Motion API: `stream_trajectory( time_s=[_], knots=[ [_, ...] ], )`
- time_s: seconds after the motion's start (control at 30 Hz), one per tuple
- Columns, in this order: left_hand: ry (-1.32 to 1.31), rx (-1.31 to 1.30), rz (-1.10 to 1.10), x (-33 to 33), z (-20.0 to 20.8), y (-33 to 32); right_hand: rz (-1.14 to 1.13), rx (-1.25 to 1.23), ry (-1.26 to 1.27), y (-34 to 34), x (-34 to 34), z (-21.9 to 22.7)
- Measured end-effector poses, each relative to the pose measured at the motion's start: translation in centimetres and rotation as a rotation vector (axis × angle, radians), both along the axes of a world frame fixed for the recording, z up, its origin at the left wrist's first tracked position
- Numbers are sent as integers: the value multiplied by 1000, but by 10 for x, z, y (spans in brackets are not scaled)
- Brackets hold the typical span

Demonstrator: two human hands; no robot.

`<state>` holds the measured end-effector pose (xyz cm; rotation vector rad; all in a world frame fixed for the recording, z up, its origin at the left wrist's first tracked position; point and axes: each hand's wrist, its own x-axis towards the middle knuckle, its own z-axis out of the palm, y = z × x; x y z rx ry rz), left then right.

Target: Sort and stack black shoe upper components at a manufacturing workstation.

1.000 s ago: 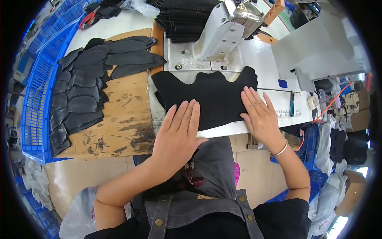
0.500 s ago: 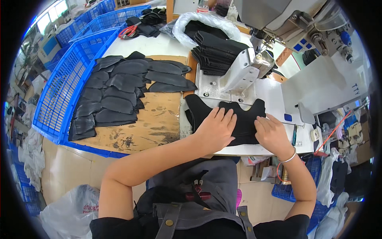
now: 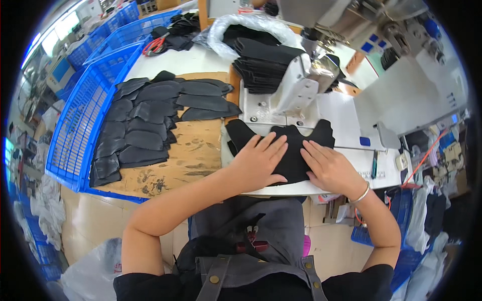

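Note:
A black cut fabric piece (image 3: 293, 160) with a curved, notched upper edge lies flat on the white table in front of the sewing machine (image 3: 296, 90). More black fabric shows at its left edge; whether it is a second layer I cannot tell. My left hand (image 3: 257, 161) rests on the left part of the piece, fingers stretched out and palm down. On the right part lies my right hand (image 3: 331, 169), also flat, fingers extended toward the middle. Neither hand is closed round anything.
Left of the fabric, overlapping black curved pieces (image 3: 145, 120) cover much of a stained brown board (image 3: 196, 155). A blue basket (image 3: 83, 133) stands beyond them. Behind the machine bed is a stack of black fabric (image 3: 266, 65); red-handled scissors (image 3: 154, 46) lie farther back. A small teal-handled tool (image 3: 374, 164) lies right.
My right hand has slid left from the piece's right edge onto the fabric. The left hand stays on the cloth, shifted slightly left. The whole view has shifted a little.

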<state>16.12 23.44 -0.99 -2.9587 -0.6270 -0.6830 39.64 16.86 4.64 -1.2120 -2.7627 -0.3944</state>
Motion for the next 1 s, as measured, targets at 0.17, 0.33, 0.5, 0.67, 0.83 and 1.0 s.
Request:
stream_trajectory(
  time_s=[0.17,0.33,0.5,0.67,0.83,1.0],
  knots=[
    [76,40,16,5,9,2,-10,-56,72,4,5,0],
    [60,13,-9,7,11,3,35,12,75,6,9,-8],
    [10,-14,-36,6,7,8,49,14,76,8,7,-4],
    [32,-19,-73,4,15,13,68,168,-21,14,4,-15],
    [-13,289,83,2,39,4,-12,303,70,15,-9,4],
    [-44,375,273,-72,133,-9,-7,350,403,-21,-41,27]
  ],
)
